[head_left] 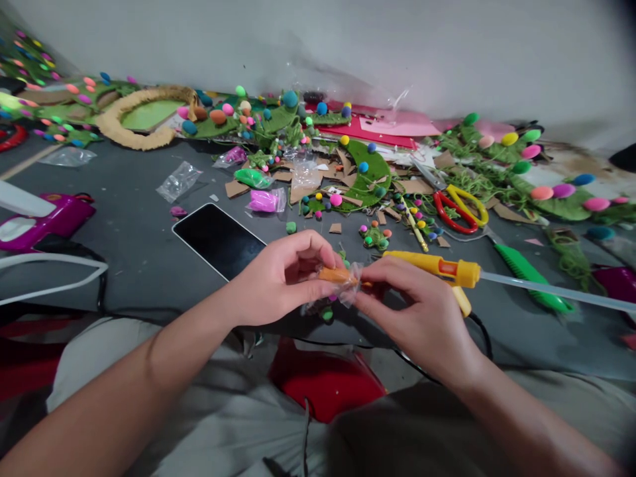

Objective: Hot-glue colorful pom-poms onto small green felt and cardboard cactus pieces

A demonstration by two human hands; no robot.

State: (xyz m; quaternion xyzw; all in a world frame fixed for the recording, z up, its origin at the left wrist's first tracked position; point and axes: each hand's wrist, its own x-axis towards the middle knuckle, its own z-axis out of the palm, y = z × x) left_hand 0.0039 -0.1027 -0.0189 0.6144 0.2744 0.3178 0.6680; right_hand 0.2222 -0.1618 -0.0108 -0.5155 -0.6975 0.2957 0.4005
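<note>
A small clear plastic packet of orange modelling clay (334, 275) is in front of me, above the table's near edge. My left hand (273, 275) pinches its left end between thumb and fingers. At its open-looking right end, my right hand (420, 301) is closed on a bit of orange clay at the packet's mouth. Below the packet lies a piece with small coloured balls (326, 314), mostly hidden. A phone (218, 235) lies beside my left hand. Just behind my right hand rests a yellow glue gun (454, 270) with a long glue stick in it.
Behind are packets of pink clay (267, 201) and green clay (252, 177), red and yellow scissors (460, 209), a green-handled cutter (534, 278) and a green felt crescent (370, 172) with coloured balls. Cardboard scraps lie around. A purple glue gun (64, 215) is at left.
</note>
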